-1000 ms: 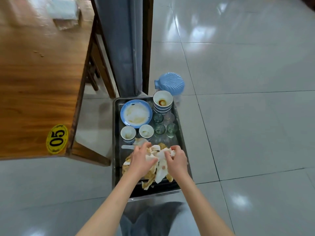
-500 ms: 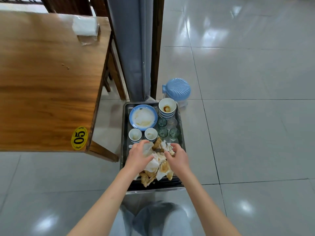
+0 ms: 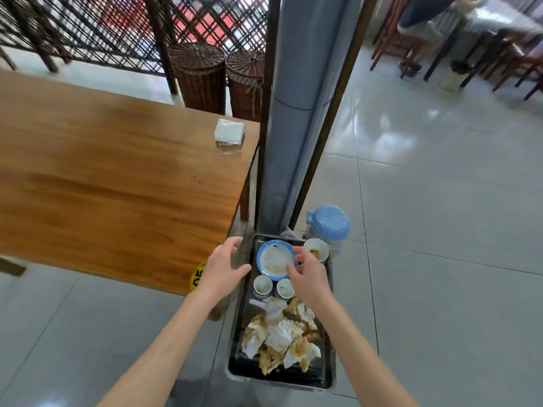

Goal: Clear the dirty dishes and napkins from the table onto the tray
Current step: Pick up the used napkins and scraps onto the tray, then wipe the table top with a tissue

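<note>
Both hands empty, fingers spread: left hand (image 3: 224, 267) beside the tray (image 3: 238, 312), right hand (image 3: 308, 276) above the plate (image 3: 273, 257). Napkins (image 3: 279, 333) and cups (image 3: 262, 284) sit loaded (floor-level tray). Tabletop (image 3: 117, 177) looks cleared, seemingly only a tissue pack (image 3: 229, 133); next, probably lift the tray.

The right hand (image 3: 308, 277) covers the glasses at the tray's (image 3: 235, 333) two o'clock. The left hand (image 3: 223, 268) hides part of the yellow table sticker (image 3: 196, 278), probably "05".

Blue-rimmed plate (image 3: 274, 257), yellow sticker (image 3: 197, 279)
</note>
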Available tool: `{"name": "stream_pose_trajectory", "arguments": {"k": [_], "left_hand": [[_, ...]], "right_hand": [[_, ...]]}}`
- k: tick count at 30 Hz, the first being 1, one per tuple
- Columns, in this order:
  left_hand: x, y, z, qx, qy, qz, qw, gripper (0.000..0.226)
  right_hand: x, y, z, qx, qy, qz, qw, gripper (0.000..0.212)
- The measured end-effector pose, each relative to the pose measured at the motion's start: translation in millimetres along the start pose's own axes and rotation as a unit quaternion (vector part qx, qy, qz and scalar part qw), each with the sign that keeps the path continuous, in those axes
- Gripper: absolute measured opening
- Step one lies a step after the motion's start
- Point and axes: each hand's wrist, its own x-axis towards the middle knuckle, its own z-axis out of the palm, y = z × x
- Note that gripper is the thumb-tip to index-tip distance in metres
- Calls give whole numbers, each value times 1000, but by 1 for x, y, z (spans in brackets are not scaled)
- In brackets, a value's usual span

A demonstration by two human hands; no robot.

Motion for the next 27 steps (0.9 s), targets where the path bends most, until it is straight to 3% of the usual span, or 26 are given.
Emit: {"name": "stream_pose_trajectory", "arguments": {"k": [7, 15, 27], "left_hand": [[30, -22, -107, -12, 36, 66, 997, 67], [93, -85, -215, 15, 7, 125, 992, 66], [200, -118, -307, 28, -28, 177, 983, 67]], "right_hand": [[14, -85, 42, -34, 27, -47, 998, 45], [32, -188, 131, -31, 75, -65, 995, 49], [109, -271, 183, -41, 128, -62, 989, 54]]}}
